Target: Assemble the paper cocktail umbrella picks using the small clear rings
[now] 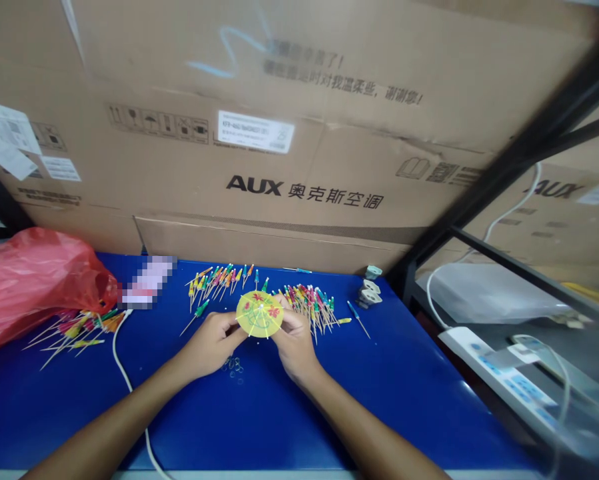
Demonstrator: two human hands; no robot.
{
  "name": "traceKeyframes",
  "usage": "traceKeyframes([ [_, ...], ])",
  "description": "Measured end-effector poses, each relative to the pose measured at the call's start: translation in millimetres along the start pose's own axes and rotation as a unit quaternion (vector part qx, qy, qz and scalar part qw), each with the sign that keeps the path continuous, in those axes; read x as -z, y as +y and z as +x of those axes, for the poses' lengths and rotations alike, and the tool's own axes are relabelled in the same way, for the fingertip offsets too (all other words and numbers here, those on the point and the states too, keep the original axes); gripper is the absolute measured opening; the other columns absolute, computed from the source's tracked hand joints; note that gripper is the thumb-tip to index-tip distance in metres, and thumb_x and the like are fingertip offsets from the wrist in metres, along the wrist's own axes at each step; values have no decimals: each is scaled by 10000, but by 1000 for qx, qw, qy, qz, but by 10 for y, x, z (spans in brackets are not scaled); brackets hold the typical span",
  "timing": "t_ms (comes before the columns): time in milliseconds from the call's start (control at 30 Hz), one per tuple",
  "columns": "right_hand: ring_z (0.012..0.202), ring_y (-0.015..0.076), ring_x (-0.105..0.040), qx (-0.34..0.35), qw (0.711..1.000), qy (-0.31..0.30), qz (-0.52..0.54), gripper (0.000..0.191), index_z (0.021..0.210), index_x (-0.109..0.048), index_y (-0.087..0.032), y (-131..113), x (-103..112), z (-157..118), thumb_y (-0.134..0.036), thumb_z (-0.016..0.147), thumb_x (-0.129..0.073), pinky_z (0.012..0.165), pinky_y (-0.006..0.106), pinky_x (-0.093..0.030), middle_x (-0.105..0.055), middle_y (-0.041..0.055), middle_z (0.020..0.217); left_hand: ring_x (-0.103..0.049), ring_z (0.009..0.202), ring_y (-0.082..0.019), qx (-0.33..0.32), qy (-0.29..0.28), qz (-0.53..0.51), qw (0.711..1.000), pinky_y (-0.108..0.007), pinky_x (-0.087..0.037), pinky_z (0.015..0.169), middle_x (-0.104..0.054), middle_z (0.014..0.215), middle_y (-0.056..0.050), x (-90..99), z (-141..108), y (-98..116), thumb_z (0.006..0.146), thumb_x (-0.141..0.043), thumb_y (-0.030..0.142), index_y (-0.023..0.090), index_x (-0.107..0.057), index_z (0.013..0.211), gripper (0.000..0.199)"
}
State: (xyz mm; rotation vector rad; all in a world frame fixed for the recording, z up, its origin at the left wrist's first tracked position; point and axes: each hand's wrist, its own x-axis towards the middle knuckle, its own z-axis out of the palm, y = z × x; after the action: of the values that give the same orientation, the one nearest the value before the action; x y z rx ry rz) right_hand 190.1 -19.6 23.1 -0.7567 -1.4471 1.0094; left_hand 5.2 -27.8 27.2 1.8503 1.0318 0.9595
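A yellow paper umbrella [260,315], spread open with red and green printing, is held between my two hands above the blue table [219,427]. My left hand [213,343] pinches its left edge, and my right hand [293,337] has its fingers closed at the right edge, partly behind the paper. Folded paper umbrellas on sticks lie in a dense pile [312,307] just beyond my right hand and in a looser group [222,280] behind my left hand. Small rubber bands [234,365] lie below the umbrella. A single green folded umbrella [202,309] is left of my left hand.
A red plastic bag [44,280] covers part of more folded umbrellas [79,328] at left. A white cable [124,370] crosses the table. Small pale holders [370,293] stand back right, near a black metal frame [459,193]. Large cardboard boxes [279,233] form the back; a power strip [509,387] is at right.
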Motion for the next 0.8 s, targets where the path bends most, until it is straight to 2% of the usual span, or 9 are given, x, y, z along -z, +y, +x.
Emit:
traceKeyframes([
  [100, 877, 218, -589, -13, 1000, -1, 13, 156, 896, -804, -241, 21, -4, -2, -372, 817, -769, 776, 349, -522, -649, 52, 870, -480, 466, -118, -1, 3, -18, 1000, -226, -361, 493, -560, 505, 31, -16, -2, 9, 931, -592, 320, 167, -690, 714, 283],
  [167, 831, 207, -582, -41, 999, -5, 34, 184, 887, -794, -230, 35, -15, -13, -397, 815, -768, 656, 306, -516, -635, 65, 908, -475, 462, -117, 3, -2, -49, 999, -227, -351, 478, -604, 534, 14, -33, -10, 34, 925, -612, 347, 165, -737, 780, 264],
  [233, 734, 170, -551, -71, 995, -15, 63, 211, 858, -780, -217, 38, -32, -25, -422, 813, -766, 540, 261, -471, -609, 67, 937, -477, 456, -113, 9, -5, -90, 996, -224, -339, 459, -655, 587, -11, -50, -20, 63, 924, -621, 364, 163, -768, 861, 257],
  [333, 617, 109, -478, -101, 989, -34, 101, 210, 797, -753, -205, 19, -63, -31, -413, 803, -777, 487, 233, -418, -568, 42, 917, -471, 422, -100, 18, -3, -141, 990, -213, -329, 427, -671, 589, -26, -68, -29, 74, 925, -629, 380, 161, -779, 902, 266],
  [533, 617, 107, -459, -123, 979, -61, 148, 187, 732, -722, -203, -32, -87, -13, -365, 781, -803, 536, 241, -406, -536, 11, 826, -452, 325, -80, 43, -4, -159, 986, -199, -312, 357, -667, 542, -18, -94, -17, -17, 903, -662, 436, 150, -758, 819, 312],
  [700, 776, 170, -550, -108, 984, -48, 135, 208, 772, -727, -217, -62, -31, 13, -417, 809, -772, 708, 297, -470, -596, 26, 843, -488, 388, -76, 32, 43, -147, 988, -200, -356, 396, -756, 728, -53, -74, 4, -21, 850, -729, 375, 168, -776, 898, 218],
  [800, 803, 181, -571, -100, 990, -25, 97, 195, 838, -736, -227, -70, 19, 34, -421, 836, -744, 754, 315, -471, -652, 34, 890, -509, 443, -91, 31, 104, -131, 985, -213, -379, 432, -780, 819, -75, -22, 30, -12, 870, -701, 360, 182, -788, 931, 207],
])
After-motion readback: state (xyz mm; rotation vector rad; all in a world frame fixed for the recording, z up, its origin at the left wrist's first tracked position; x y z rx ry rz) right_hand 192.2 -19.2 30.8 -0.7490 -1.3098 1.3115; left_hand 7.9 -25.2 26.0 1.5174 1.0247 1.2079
